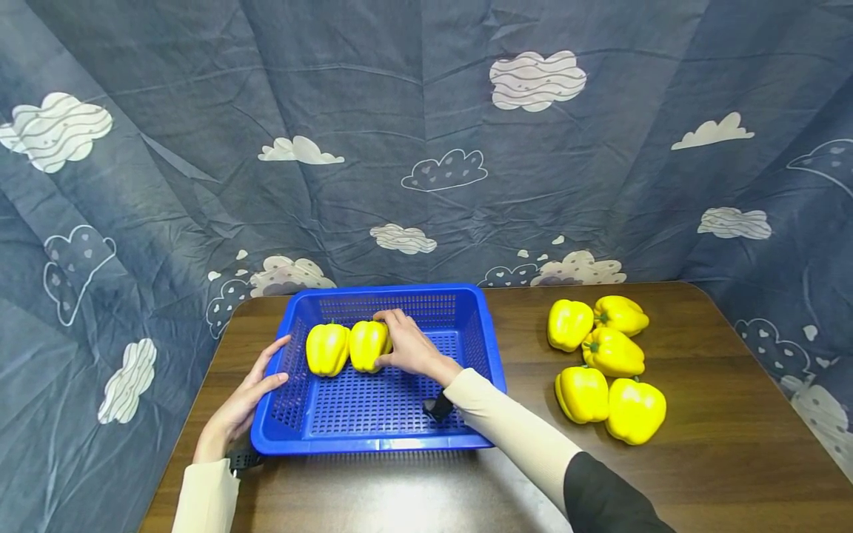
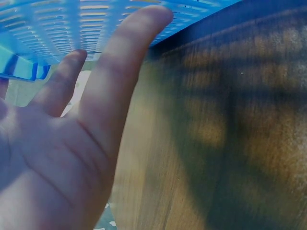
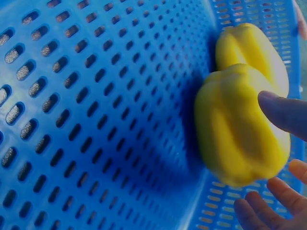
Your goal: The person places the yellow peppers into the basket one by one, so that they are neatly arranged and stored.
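Clock centred on the basket, head view. Cloth backdrop (image 1: 373,196) at 12: creased, grey-blue, printed with white clouds. Wood-grain tabletop (image 1: 720,422) under everything: brown, rounded corners, glare at 6. Blue plastic basket (image 1: 373,446): rectangular, rounded corners, slotted walls and floor, stiff-looking.

Left hand (image 1: 241,403) at 9, thumb and fingers straight and spread against the basket's side, probably steadying it. Right hand (image 1: 415,346) reaches in from 4, thumb and fingers spread about a pepper; whether every tip touches, cannot tell.

Seven yellow bell peppers: blocky, lobed, smooth, shiny skins; real or moulded, cannot tell. Two lie side by side in the basket toward 10: the handled bell pepper (image 1: 367,346), and the outer bell pepper (image 1: 326,349) nearer the left wall. Five loose bell peppers (image 1: 614,353) cluster on the tabletop at 3, outside the basket.

Step in hand looks like seating the handled one in the row. Next move likely calls for lifting the right hand clear without rolling it, then reaching toward 3; rounded, slick sides may let a pepper turn.
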Tool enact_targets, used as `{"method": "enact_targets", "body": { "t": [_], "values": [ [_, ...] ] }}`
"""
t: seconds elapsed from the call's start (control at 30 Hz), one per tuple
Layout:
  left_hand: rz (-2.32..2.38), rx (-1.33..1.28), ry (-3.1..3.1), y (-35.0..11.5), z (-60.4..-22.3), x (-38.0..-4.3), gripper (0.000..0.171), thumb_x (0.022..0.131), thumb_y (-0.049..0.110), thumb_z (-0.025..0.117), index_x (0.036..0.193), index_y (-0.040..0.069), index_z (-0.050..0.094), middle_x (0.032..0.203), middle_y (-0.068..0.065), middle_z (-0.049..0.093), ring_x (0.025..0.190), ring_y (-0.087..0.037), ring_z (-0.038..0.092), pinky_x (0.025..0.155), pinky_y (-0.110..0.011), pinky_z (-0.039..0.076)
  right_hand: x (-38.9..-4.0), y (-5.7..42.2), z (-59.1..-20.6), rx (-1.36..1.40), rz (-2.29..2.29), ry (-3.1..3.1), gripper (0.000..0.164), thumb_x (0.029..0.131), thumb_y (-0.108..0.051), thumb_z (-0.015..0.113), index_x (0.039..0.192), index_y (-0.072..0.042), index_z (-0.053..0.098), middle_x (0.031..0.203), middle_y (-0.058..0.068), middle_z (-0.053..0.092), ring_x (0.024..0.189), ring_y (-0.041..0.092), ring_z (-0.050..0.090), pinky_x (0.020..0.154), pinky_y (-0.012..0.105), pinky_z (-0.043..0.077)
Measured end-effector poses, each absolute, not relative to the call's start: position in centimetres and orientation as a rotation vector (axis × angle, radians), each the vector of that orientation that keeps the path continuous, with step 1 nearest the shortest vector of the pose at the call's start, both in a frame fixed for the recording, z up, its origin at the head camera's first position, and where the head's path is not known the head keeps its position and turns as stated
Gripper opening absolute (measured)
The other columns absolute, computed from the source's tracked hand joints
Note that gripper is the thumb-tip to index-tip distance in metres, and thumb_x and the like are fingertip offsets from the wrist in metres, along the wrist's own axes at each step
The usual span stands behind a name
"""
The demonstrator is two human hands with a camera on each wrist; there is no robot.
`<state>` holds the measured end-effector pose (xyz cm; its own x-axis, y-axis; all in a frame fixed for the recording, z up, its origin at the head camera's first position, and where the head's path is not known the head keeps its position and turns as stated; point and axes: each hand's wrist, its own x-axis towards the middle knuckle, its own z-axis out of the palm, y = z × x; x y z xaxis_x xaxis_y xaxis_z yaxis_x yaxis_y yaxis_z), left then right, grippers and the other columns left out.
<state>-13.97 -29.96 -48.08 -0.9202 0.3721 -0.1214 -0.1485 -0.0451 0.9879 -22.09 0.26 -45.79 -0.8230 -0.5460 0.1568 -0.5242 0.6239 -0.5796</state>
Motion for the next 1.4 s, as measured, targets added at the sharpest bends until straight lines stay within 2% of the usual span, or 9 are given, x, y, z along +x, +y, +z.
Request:
{"method": "enact_targets", "body": {
  "t": [0.33, 0.47, 0.67, 1.1, 1.4],
  "values": [
    [1.994, 0.201, 1.922, -29.9, -48.1, -14.0, 0.061, 0.101, 0.015, 0.042, 0.151, 0.031, 0.012, 0.151, -0.024, 0.003, 0.12, -0.04, 0.039, 0.087, -0.05, 0.046, -21.6, 1.8, -43.1, -0.926, -1.149, 2.742, 0.07, 0.076, -0.015, 0.08, 0.134, 0.0, 0.044, 0.13, 0.019, 0.048, 0.123, 0.032, 0.043, 0.104, 0.042, 0.033],
    [1.996, 0.199, 1.919, -29.9, -48.0, -14.0, 0.06, 0.101, 0.015, 0.042, 0.151, 0.032, 0.012, 0.151, -0.024, 0.003, 0.12, -0.041, 0.039, 0.088, -0.052, 0.046, -21.3, 2.6, -42.2, -0.917, -1.252, 2.703, 0.069, 0.076, -0.012, 0.08, 0.134, 0.0, 0.044, 0.129, 0.02, 0.048, 0.12, 0.035, 0.045, 0.102, 0.044, 0.036],
    [2.007, 0.211, 1.902, -29.9, -48.1, -13.9, 0.06, 0.101, 0.014, 0.041, 0.151, 0.032, 0.013, 0.151, -0.025, 0.003, 0.118, -0.039, 0.041, 0.087, -0.052, 0.046, -21.1, 3.9, -41.2, -0.883, -1.315, 2.696, 0.068, 0.076, -0.011, 0.08, 0.133, 0.0, 0.045, 0.128, 0.017, 0.05, 0.117, 0.033, 0.048, 0.1, 0.041, 0.038],
    [2.01, 0.19, 1.904, -29.8, -47.9, -13.9, 0.06, 0.101, 0.014, 0.041, 0.151, 0.032, 0.014, 0.15, -0.024, 0.004, 0.118, -0.037, 0.042, 0.086, -0.05, 0.047, -20.5, 7.3, -39.4, -0.851, -1.404, 2.69, 0.066, 0.078, -0.011, 0.079, 0.133, -0.001, 0.045, 0.128, 0.018, 0.051, 0.117, 0.034, 0.05, 0.096, 0.043, 0.043],
    [2.005, 0.203, 1.907, -29.8, -48.0, -13.9, 0.06, 0.101, 0.014, 0.041, 0.151, 0.032, 0.013, 0.15, -0.024, 0.003, 0.117, -0.036, 0.043, 0.086, -0.05, 0.047, -19.7, 9.5, -38.7, -0.797, -1.437, 2.664, 0.064, 0.08, -0.013, 0.077, 0.134, -0.002, 0.044, 0.131, 0.018, 0.05, 0.119, 0.032, 0.049, 0.097, 0.044, 0.042]
  ]
}}
